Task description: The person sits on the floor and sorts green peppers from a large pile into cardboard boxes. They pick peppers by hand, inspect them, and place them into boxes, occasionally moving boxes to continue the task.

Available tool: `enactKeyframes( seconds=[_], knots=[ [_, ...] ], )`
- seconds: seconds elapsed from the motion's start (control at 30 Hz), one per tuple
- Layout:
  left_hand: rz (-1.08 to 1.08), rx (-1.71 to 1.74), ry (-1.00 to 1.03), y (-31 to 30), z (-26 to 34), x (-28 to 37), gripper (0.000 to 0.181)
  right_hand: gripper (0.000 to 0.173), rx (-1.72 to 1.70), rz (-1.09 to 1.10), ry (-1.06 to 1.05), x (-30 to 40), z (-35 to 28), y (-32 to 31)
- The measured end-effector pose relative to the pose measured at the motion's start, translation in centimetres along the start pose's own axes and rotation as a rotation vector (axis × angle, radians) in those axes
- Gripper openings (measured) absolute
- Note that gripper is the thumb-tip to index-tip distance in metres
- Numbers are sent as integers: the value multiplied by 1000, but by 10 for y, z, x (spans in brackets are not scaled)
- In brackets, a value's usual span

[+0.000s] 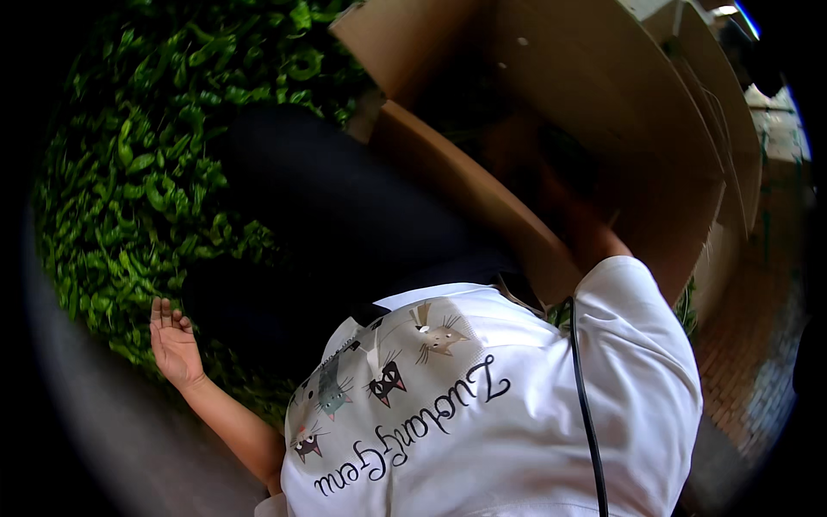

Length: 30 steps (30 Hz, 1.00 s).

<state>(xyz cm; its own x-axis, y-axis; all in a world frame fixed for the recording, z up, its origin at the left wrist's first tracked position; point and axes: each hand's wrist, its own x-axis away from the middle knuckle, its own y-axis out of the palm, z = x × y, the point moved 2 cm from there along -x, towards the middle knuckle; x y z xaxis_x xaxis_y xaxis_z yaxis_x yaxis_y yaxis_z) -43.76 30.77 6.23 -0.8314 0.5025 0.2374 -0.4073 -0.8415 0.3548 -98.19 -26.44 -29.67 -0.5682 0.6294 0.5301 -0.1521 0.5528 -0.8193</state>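
My left hand is at the left, palm turned up and fingers apart and slightly curled, with nothing in it. It is beside the edge of a large heap of green peppers. My right arm reaches down into an open cardboard box. There my right hand is only dimly visible in deep shadow, and its fingers and anything in them cannot be made out. Some dark green shapes show faintly inside the box.
My dark-clothed legs lie between the pepper heap and the box. Cardboard flaps stand up around the box opening. A black cord hangs over my white shirt. Brick paving shows at the right, and grey ground at the lower left.
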Motion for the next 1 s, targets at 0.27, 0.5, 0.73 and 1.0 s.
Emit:
enactKeyframes(
  seconds=[0.27, 0.5, 0.73, 1.0],
  knots=[
    [349, 281, -190, -177, -60, 107, 13, 55, 115, -142, -79, 26, -37, 41],
    [867, -550, -446, -233, -163, 93, 29, 39, 225, -101, -48, 22, -46, -46],
    [687, -1635, 273, -174, -179, -7, 24, 29, -388, 639, -169, 32, -196, -223],
    [258, -1983, 69, -214, -141, -76, 35, 19, -648, 89, -791, 125, -516, -230]
  ],
)
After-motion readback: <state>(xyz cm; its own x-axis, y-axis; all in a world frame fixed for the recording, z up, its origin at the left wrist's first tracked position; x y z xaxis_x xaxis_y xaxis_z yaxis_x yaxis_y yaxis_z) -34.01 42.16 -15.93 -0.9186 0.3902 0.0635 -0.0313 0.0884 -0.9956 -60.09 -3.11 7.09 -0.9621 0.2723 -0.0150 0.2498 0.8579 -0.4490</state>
